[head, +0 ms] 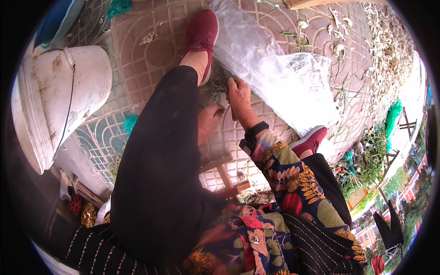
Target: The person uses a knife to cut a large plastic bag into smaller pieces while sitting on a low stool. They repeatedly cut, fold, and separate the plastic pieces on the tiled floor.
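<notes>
My right hand (239,96), with a dark band at the wrist, is closed around a dark, flat, narrow tool (234,115), perhaps a knife; its far end lies beside green plant sprigs (217,84). Just left of and below it, my left hand (208,120) has curled fingers; it is slightly blurred, and my left leg hides its wrist and arm. Whether it holds anything is unclear. The sprigs lie next to my left red shoe (202,32). A clear plastic sheet (271,68) spreads from that shoe toward my right red shoe (311,139).
A dirty white bucket (77,79) lies on its side at left. Part of a wooden stool (225,175) shows between my legs. Teal plastic scraps (130,124), dry litter (388,51) and a heap of green plants (369,165) lie on the patterned paving (144,82).
</notes>
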Motion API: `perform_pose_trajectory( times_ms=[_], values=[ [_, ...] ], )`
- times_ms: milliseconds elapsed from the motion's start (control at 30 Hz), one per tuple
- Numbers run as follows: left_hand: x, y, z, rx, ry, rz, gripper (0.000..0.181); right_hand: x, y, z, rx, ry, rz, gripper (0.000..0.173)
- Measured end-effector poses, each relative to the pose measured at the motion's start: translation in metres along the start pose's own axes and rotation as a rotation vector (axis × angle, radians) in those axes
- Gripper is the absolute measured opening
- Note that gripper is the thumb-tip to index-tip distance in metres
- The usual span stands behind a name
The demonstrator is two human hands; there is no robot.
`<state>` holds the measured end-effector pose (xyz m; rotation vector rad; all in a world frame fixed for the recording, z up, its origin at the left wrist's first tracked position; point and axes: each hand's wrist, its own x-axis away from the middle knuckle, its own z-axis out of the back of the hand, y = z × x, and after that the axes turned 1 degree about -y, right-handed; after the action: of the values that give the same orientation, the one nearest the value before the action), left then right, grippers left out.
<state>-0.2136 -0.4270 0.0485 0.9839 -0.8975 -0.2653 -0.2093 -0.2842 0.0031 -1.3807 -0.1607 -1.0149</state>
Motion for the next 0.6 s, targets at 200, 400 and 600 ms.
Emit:
perform_pose_trajectory(
  times_ms=[200, 400, 600],
  values=[
    [0.001, -0.007, -0.004, 0.088, -0.066, 0.045, 0.012, -0.010, -0.021, -0.011, -0.017, 0.009, 0.084, 0.032],
    [-0.001, -0.010, 0.010, -0.016, 0.011, 0.002, 0.013, 0.028, -0.005, 0.010, 0.143, -0.063, 0.107, 0.034],
    [0.001, -0.008, 0.018, 0.142, 0.043, 0.137, 0.016, 0.089, -0.003, 0.073, 0.311, -0.081, 0.136, 0.030]
  ],
)
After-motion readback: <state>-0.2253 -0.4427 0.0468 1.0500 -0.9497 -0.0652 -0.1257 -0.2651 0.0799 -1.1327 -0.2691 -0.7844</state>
